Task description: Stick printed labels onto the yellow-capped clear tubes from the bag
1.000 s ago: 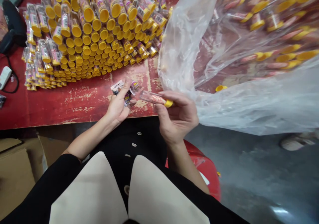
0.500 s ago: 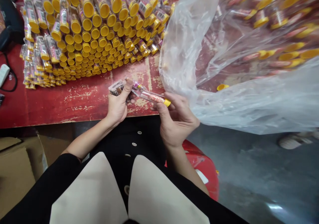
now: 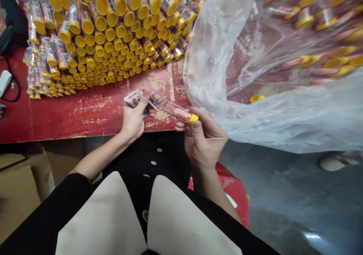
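My left hand [image 3: 134, 118] is closed around several small printed cards [image 3: 131, 97], its thumb pressed on top. In my right hand [image 3: 205, 143] is a clear plastic tube [image 3: 181, 113] with a yellow cap and pink-and-white contents near the capped end. Thumb and fingers grip it at the cap, and it slants up and left. The tube's far end reaches my left hand's fingertips, where a small purple printed piece shows; whether it lies inside the tube or against it I cannot tell. Both hands are above the front edge of the red table [image 3: 93, 115].
A large stack of yellow-capped tubes [image 3: 110, 47] fills the table's back left. To the right, a clear plastic bag [image 3: 210, 54] holds more capped tubes and drapes over the edge. A black device [image 3: 13, 24] stands far left; a cardboard box [image 3: 19, 194] and red stool [image 3: 235, 194] are below.
The tube and my right hand have shifted slightly right, drawing the tube's far end a little away from the left thumb. My left hand still holds the cards in nearly the same place.
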Action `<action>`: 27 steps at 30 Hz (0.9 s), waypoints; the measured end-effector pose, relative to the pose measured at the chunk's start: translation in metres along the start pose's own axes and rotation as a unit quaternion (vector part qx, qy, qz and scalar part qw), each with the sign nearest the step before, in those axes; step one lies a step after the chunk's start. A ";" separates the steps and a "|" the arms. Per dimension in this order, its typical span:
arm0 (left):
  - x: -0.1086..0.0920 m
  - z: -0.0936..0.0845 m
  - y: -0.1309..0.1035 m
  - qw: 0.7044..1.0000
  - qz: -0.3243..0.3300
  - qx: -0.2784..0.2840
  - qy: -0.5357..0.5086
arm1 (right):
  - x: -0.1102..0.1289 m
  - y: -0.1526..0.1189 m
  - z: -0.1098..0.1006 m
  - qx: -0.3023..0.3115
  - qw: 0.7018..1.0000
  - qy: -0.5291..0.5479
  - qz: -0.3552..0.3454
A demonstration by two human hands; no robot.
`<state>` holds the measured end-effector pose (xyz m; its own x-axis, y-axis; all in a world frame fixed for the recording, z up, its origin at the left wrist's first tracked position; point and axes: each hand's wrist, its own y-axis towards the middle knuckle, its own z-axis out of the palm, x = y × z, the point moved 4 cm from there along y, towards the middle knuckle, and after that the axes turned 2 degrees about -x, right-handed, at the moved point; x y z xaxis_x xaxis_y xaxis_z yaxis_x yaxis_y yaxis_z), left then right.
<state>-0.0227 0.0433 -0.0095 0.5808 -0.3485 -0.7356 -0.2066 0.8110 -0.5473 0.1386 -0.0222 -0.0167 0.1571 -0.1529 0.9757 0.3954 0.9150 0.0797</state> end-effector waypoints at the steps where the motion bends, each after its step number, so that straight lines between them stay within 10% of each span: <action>1: 0.000 0.000 0.001 1.000 -0.007 -0.003 0.001 | -0.001 0.001 0.000 -0.011 1.000 0.020 0.008; 14: -0.001 0.004 -0.001 0.999 0.013 0.047 0.017 | 0.018 0.000 0.001 0.028 0.968 -0.177 -0.175; 27: 0.012 -0.002 -0.001 0.986 0.012 0.153 0.067 | 0.015 0.000 0.006 0.072 0.995 -0.036 -0.051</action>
<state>-0.0170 0.0375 -0.0180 0.4643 -0.3693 -0.8050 0.0401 0.9168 -0.3974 0.1360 -0.0227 -0.0005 0.0554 -0.2261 0.9725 0.2715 0.9407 0.2032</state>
